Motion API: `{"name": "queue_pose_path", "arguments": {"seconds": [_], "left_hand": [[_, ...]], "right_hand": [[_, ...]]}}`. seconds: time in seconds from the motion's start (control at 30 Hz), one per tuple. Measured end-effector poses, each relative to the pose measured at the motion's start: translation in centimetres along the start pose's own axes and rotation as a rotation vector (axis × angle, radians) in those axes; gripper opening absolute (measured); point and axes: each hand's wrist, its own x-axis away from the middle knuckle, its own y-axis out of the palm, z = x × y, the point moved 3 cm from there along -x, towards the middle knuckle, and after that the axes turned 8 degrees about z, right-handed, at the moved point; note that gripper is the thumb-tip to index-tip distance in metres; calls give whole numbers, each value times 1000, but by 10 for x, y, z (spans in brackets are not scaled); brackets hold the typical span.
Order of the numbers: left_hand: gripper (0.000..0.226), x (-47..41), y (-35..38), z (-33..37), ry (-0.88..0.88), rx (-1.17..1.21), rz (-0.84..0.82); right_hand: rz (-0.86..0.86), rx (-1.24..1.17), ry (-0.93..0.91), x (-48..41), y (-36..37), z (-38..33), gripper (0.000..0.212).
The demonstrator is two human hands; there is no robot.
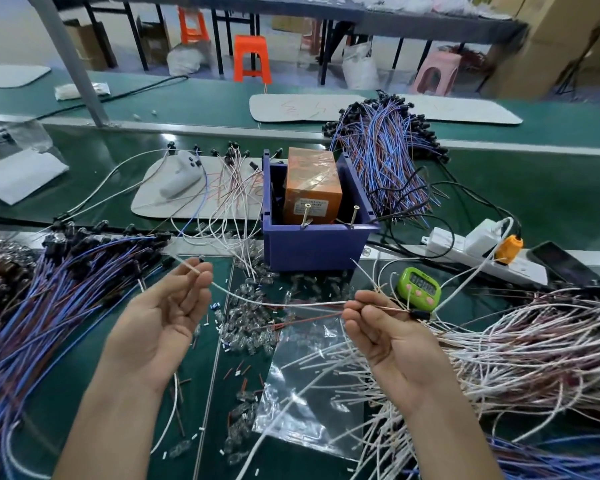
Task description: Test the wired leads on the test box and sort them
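Observation:
My left hand [168, 313], palm up, pinches one end of a white lead [257, 301] near its tip. My right hand [392, 336], also palm up, pinches the other end together with a brown lead that ends in a black holder [420, 314]. The white lead sags between the two hands, above the mat. Behind them stands the blue test box [314, 242] with an orange block [312, 187] inside and two screw contacts on its front rim. A heap of white and brown leads [520, 348] lies to the right. Blue and brown leads [49, 306] lie in a heap at left.
A green timer [417, 285] and a white power strip [482, 252] sit right of the box. Small clear bulbs [253, 327] and a clear plastic bag [309, 393] litter the mat. Another blue lead bundle [385, 161] lies behind the box. A few white leads lie on a grey pad [194, 199].

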Motion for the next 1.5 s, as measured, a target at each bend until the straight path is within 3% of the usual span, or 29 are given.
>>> {"name": "queue_pose_path", "arguments": {"seconds": [0.2,0.33,0.5,0.63,0.87,1.0,1.13,1.2,1.33,1.5], "left_hand": [[23,19,36,-19,313,-593,-22],[29,22,50,-38,371,-692,59],[26,34,63,-51,255,-584,-29],[29,39,70,-57,119,-407,-109],[25,41,72,-55,100,-295,-140],[15,38,71,-57,60,-340,-97],[23,38,72,-66,87,-526,-67],[25,38,73,-71,75,-557,-52],[19,45,78,-83,35,-464,-28],[1,50,83,-85,126,-374,39]], "right_hand": [[64,-172,37,0,1,-1,20],[90,-274,43,3,4,-1,19],[135,-361,46,7,8,-1,21],[141,-224,10,10,10,3,20],[86,-23,-26,11,11,7,20],[84,416,-193,14,8,0,20],[187,1127,-605,21,8,-14,39],[120,1078,-695,23,13,-16,45],[-181,692,-497,25,28,-10,38],[-241,720,-347,26,31,-2,25]]}}
